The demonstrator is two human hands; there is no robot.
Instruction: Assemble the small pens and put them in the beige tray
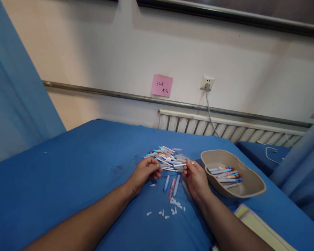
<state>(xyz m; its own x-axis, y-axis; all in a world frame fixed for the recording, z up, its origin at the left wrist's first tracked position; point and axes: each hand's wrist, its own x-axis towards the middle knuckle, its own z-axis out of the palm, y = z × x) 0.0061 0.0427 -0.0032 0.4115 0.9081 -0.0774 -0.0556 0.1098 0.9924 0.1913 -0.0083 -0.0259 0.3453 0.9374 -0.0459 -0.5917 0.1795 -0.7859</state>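
Observation:
My right hand (pixel 197 179) pinches a thin white pen refill (pixel 180 165), held level above the blue cloth. Opposite it, my left hand (pixel 146 171) has its thumb and fingers pressed together; whatever may be between them is too small to make out. Just beyond both hands lies a loose pile of pen parts and white refills (pixel 169 157). Between my wrists are a blue pen barrel (pixel 166 183), a pink pen barrel (pixel 172 189) and a pale lilac pen barrel (pixel 176 185). Several small white cone-shaped tips (pixel 176 203) are scattered nearer to me.
A beige basin (pixel 247 186) with several pens (pixel 226 176) in it stands to the right of my right hand. A yellowish folded item (pixel 259 226) lies by my right forearm. Behind the blue-covered surface (pixel 81 157) are a radiator (pixel 191 124) and a wall socket (pixel 207 83).

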